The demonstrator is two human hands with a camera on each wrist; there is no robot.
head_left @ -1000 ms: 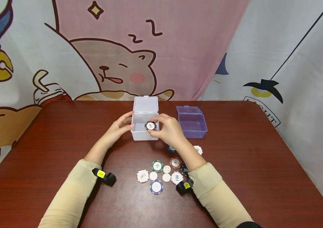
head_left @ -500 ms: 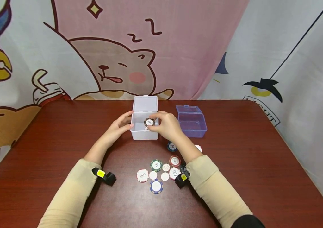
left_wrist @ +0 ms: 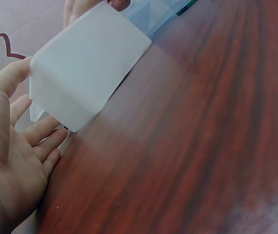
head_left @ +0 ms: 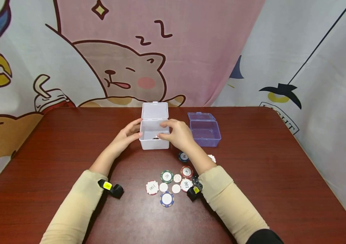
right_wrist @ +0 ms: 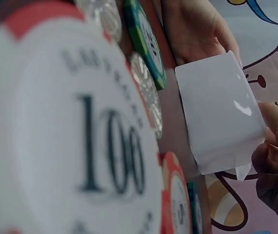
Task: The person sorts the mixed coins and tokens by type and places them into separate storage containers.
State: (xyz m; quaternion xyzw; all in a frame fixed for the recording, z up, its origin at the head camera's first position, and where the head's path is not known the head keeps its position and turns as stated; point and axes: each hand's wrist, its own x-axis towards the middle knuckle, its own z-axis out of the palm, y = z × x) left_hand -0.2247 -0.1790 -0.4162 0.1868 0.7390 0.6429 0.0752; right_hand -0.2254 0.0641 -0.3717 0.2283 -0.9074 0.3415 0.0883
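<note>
An open white plastic box stands in front of both hands, its lid tipped back. My left hand rests against its left side, thumb at the front corner and fingers loosely extended along the side, as the left wrist view also shows. Over the box's right part is my right hand, thumb and index finger spread apart with nothing between them. A small part of a poker chip shows inside, close to the front wall by the thumb; the wall hides the rest.
A translucent purple box stands lid-up on the right. Nearer me lie poker chips: green, red, blue, white-and-red, dark blue. Small pale discs lie among them. My right forearm overlaps some.
My right hand moved slightly back with the dark 100 chip, then let it go; the chip has left the fingers and dropped into the white box. My left hand stays put.
</note>
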